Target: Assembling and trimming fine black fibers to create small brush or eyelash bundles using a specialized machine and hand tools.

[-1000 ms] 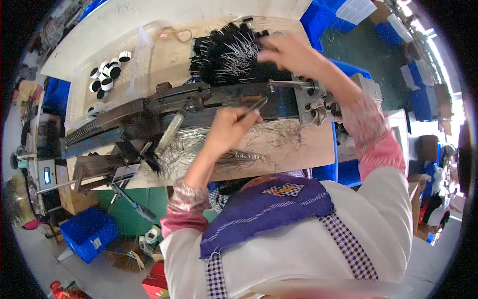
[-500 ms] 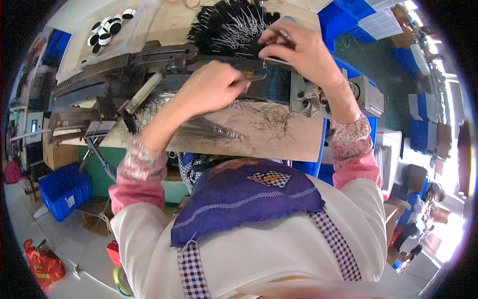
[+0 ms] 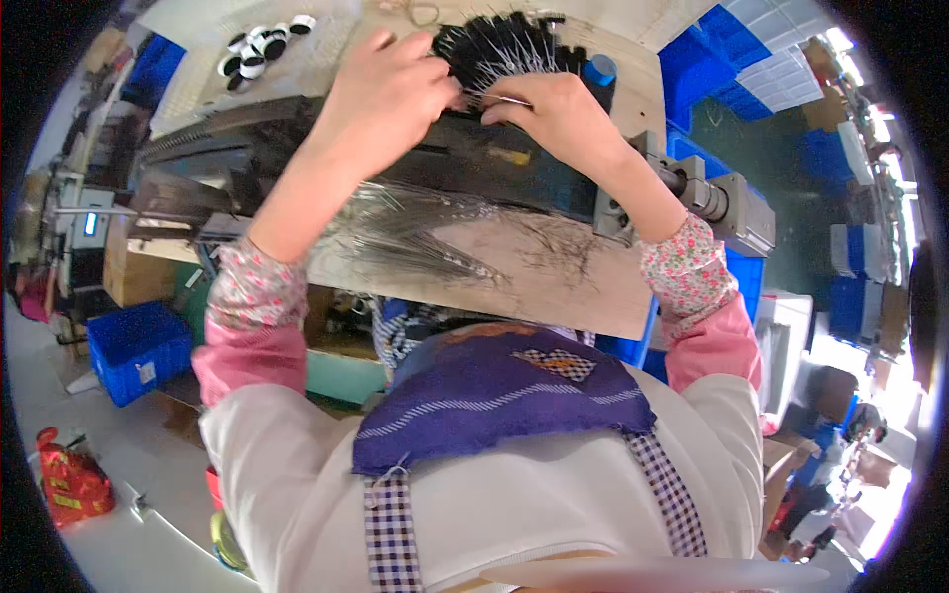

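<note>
Both my hands are over the dark metal machine bed [image 3: 465, 153], at the near edge of a pile of black bristle brushes with twisted wire stems [image 3: 504, 49]. My left hand [image 3: 390, 104] is left of the pile, fingers curled and thumb side blurred; whatever it may hold is hidden. My right hand [image 3: 563, 114] is closed in a pinch at the front of the pile, with a thin metal wire [image 3: 507, 99] at its fingertips. Loose thin wires [image 3: 415, 232] lie on the wooden board [image 3: 593, 287] nearer me, with dark bristle scraps [image 3: 559, 247] beside them.
A cylindrical metal machine part [image 3: 707, 198] stands at the bed's right end. Right of the brushes is a blue cap [image 3: 600, 69]. Several black-and-white round pieces [image 3: 262, 49] lie at the back left. Blue bins [image 3: 138, 351] stand on the floor.
My left hand has moved up and away from me, from the machine bed to the brush pile's left side. My right hand has come down slightly, its fingers now at the pile's front edge.
</note>
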Demonstrator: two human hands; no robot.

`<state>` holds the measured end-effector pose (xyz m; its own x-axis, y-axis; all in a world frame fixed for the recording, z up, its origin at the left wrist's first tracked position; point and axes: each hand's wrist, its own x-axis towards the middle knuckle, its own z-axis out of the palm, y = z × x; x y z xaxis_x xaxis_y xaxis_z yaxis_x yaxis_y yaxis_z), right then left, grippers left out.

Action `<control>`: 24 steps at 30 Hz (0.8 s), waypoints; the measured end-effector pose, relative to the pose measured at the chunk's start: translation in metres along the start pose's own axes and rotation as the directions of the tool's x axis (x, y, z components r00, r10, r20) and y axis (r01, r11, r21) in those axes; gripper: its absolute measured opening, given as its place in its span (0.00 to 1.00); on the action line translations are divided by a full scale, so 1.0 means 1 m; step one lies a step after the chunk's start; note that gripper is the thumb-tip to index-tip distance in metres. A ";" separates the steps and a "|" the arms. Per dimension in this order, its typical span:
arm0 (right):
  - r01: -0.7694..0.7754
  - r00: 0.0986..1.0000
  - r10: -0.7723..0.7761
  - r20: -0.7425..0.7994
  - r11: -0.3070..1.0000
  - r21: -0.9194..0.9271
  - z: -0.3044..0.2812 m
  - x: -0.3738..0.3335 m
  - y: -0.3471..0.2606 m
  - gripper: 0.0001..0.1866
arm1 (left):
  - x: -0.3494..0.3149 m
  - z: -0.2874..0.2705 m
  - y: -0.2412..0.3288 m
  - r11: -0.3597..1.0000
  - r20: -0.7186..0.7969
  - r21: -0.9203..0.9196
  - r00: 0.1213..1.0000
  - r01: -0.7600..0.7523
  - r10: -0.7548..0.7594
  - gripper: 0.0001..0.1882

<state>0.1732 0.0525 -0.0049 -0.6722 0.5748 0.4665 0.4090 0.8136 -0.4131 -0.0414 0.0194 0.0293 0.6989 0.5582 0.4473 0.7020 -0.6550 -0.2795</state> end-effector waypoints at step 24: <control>-0.213 0.975 0.197 0.107 0.961 0.175 0.033 0.023 -0.001 0.09 | -0.069 -0.013 0.039 -0.928 0.539 0.169 0.819 -0.332 -0.195 0.26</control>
<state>0.1371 0.0618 -0.0198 -0.6407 0.7110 0.2897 0.4283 0.6442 -0.6337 -0.0639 -0.0515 -0.0018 0.5091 0.8599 -0.0371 -0.8606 0.5082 -0.0327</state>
